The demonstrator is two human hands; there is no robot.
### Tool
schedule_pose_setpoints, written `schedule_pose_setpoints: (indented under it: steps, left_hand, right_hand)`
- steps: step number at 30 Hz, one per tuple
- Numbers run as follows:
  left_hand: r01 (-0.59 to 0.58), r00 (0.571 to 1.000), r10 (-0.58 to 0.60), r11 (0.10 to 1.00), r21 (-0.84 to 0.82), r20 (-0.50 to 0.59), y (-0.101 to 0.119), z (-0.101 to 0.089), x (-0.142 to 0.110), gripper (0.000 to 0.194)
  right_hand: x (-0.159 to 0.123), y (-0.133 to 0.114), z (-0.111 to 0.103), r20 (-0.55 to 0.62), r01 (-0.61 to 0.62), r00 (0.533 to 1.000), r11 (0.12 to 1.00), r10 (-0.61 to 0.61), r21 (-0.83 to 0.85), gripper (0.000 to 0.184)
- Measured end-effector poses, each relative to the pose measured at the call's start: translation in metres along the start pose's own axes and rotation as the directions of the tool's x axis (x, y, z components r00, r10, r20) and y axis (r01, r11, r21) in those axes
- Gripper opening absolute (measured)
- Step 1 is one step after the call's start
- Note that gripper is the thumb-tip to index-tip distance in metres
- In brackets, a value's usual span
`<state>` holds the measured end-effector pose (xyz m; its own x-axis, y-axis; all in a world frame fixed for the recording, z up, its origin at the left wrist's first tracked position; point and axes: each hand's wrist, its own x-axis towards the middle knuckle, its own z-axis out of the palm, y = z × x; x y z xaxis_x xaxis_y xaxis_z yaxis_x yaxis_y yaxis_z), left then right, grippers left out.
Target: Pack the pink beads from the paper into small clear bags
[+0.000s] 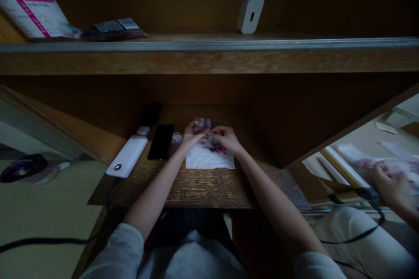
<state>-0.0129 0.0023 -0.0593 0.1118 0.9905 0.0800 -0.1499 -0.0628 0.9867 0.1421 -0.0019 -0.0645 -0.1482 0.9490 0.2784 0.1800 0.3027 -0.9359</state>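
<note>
My left hand (193, 136) is closed, with its fingers at a small clear plastic bag (202, 123). Beside it, my right hand (227, 137) is closed in a pinch, its fingertips meeting my left thumb; what lies between them is too small to make out. Under both hands a white sheet of paper or tissue (209, 161) is spread on the wooden shelf. Small pink and dark pieces, perhaps beads, lie loose on it (218, 147). Another crinkled clear bag (176, 137) sits just left of my left hand.
Left of the sheet lie a black phone (161, 141) and a white power bank (127, 156) with a cable. The shelf above holds a white charger (250, 15), a white pack (32, 4) and a dark packet (113, 29). A co-worker's hand (394, 183) is at the right.
</note>
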Motion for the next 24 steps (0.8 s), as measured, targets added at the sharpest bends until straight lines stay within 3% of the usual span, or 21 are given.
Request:
schedule_pose_setpoints:
  steps: [5,12,15,18,21,24]
  left_hand:
    - [-0.008,0.998,0.008,1.000,-0.002,0.063,-0.004,0.002,0.000,0.039]
    - [-0.057,0.997,0.054,0.997,0.059,0.050,-0.010,-0.003,0.006,0.023]
    - [-0.161,0.986,0.166,0.963,0.218,-0.007,-0.013,-0.006,0.008,0.017]
    - [-0.228,0.966,0.255,0.920,0.318,-0.043,-0.015,-0.009,0.010,0.016]
    - [-0.191,0.975,0.216,0.936,0.295,-0.056,-0.016,-0.010,0.011,0.015]
    - [-0.126,0.990,0.136,0.968,0.215,-0.033,-0.013,-0.010,0.009,0.015]
  right_hand:
    - [-0.001,0.000,0.003,0.031,0.040,0.999,0.997,-0.038,-0.064,0.017]
    - [-0.002,-0.003,0.004,0.022,0.045,0.999,0.996,-0.044,-0.072,0.017]
    - [-0.004,-0.003,0.007,-0.055,0.053,0.996,0.979,-0.065,-0.197,0.014]
    - [-0.005,-0.003,0.007,-0.209,0.034,0.972,0.948,-0.104,-0.316,0.013]
    - [-0.006,-0.005,0.006,-0.275,0.029,0.951,0.928,-0.140,-0.371,0.011]
    - [-0.007,-0.007,0.003,-0.232,0.055,0.960,0.919,-0.156,-0.390,0.005]
